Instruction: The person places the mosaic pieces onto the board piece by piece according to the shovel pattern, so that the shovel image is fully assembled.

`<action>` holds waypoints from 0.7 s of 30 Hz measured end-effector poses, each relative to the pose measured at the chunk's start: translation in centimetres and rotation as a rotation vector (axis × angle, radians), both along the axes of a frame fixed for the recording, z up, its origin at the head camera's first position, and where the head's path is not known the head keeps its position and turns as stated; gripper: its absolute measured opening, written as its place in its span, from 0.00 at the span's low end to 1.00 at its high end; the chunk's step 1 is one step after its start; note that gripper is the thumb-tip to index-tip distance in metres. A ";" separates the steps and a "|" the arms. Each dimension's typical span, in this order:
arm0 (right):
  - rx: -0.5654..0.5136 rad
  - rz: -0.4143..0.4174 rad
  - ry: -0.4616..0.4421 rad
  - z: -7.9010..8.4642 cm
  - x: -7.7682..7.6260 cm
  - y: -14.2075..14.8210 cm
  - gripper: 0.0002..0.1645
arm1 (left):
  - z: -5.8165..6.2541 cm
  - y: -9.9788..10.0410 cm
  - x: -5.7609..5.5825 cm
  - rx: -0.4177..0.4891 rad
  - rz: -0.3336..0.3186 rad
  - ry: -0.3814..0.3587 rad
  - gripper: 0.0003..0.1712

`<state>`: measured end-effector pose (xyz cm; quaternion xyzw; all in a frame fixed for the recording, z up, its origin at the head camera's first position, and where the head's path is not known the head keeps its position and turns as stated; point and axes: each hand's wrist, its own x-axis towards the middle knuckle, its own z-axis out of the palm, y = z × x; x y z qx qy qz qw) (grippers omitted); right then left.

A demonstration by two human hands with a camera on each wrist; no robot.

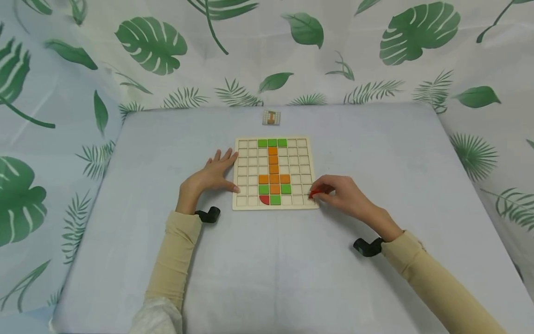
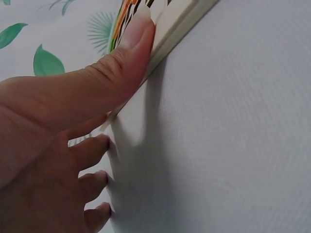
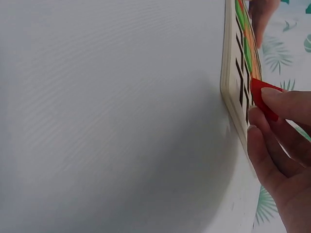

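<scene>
On the table lies a wooden grid board with square cells. Green tiles fill part of its top row, and an orange column runs down the middle to a short orange crossbar. Lower down are more green tiles and a red quarter-round tile. My left hand spreads its fingers along the board's left edge, its thumb resting on the rim. Over the lower right edge, my right hand pinches a red tile between thumb and fingers; its full outline is partly covered.
Behind the board lies a small pattern card showing an orange figure on a grid. The pale tablecloth covers the table. A leaf-printed curtain hangs at the back and sides.
</scene>
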<state>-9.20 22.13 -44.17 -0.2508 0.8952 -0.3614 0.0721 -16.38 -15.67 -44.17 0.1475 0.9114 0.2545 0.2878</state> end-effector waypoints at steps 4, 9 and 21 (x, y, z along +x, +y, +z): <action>-0.024 0.026 0.002 -0.1 -0.3 -0.9 0.12 | 0.0 0.0 0.1 0.006 0.008 0.000 0.67; -0.020 0.039 -0.044 0.0 -0.6 -2.3 0.11 | 0.0 0.0 0.2 0.018 0.017 -0.007 0.67; -0.010 0.102 -0.049 -0.4 -0.9 -4.4 0.11 | -0.3 -0.1 0.1 0.025 0.013 0.005 0.66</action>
